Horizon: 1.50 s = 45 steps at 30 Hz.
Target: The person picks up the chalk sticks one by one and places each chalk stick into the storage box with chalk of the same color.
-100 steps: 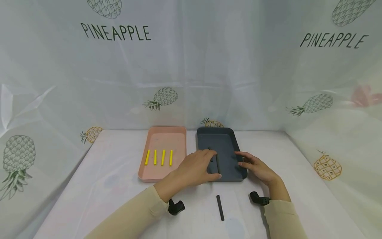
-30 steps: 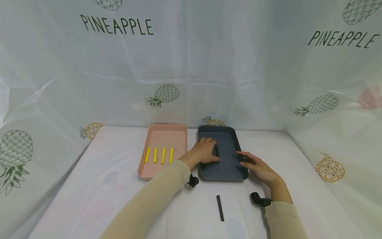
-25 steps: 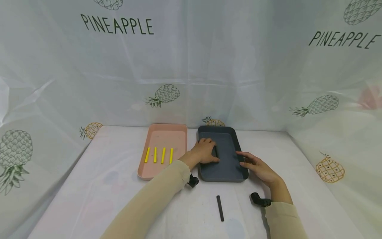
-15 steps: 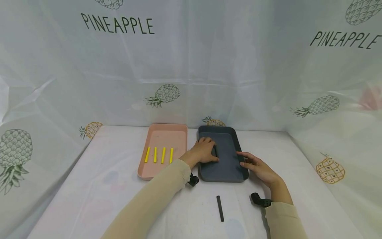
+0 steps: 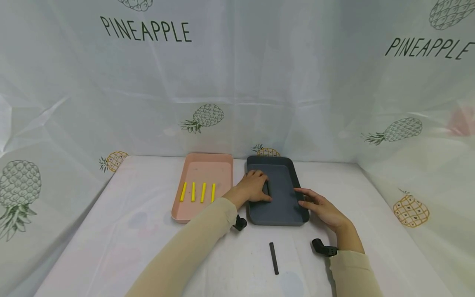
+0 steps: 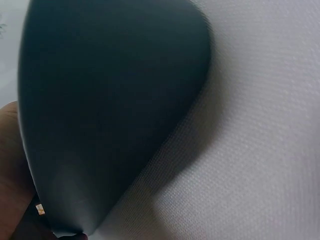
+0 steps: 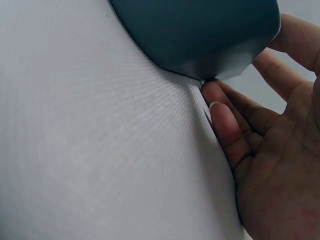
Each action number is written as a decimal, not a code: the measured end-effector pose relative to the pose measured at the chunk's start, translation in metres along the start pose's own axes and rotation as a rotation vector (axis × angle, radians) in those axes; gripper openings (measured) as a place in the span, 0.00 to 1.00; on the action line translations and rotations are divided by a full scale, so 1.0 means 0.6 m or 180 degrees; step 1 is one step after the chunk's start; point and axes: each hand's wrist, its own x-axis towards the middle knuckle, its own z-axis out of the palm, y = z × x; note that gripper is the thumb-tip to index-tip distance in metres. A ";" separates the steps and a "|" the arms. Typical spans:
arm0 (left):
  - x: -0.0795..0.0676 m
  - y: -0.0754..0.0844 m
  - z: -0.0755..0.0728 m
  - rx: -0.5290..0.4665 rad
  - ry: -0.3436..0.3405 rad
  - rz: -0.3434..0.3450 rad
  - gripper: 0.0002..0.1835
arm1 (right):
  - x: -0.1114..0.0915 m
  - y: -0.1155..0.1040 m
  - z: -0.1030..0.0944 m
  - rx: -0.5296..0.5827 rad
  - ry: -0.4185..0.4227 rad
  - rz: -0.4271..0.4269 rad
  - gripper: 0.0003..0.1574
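In the head view a dark grey tray (image 5: 279, 165) lies flat on the table. My left hand (image 5: 254, 185) is inside it, toward its left side, with the fingertips and thumb around a thin black stick (image 5: 266, 187), partly hidden by the fingers. My right hand (image 5: 320, 208) holds the tray's right rim near its front corner, thumb and index finger at the top edge. In the right wrist view the lower fingers (image 7: 227, 127) lie against the tray's outer wall (image 7: 210, 40). The left wrist view shows mostly the tray's outer side (image 6: 110, 100).
To the left a pink tray (image 5: 208, 163) holds several yellow sticks (image 5: 203, 193) in a row. Another black stick (image 5: 273, 258) lies on the white table in front of the dark tray. A pineapple-print curtain (image 5: 278, 82) hangs behind.
Since the first frame my left hand has moved farther back in the dark tray, covering more of its sticks. Over the last second both hands have stayed almost still.
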 end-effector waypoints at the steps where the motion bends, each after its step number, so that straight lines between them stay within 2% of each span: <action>1: -0.001 0.000 -0.001 0.0001 -0.0001 0.0002 0.41 | 0.000 0.000 0.000 -0.0014 0.0006 0.0005 0.35; 16: -0.009 -0.003 -0.003 0.0012 -0.0007 -0.0029 0.44 | -0.001 -0.004 0.002 -0.0037 0.0015 0.0020 0.35; 34: -0.018 0.002 -0.003 0.0200 0.0056 -0.0023 0.47 | -0.003 -0.005 0.004 -0.0049 0.0011 0.0029 0.36; 45: -0.041 0.003 -0.011 0.0196 0.0056 0.0035 0.47 | -0.002 -0.003 0.002 -0.0042 0.0015 0.0033 0.36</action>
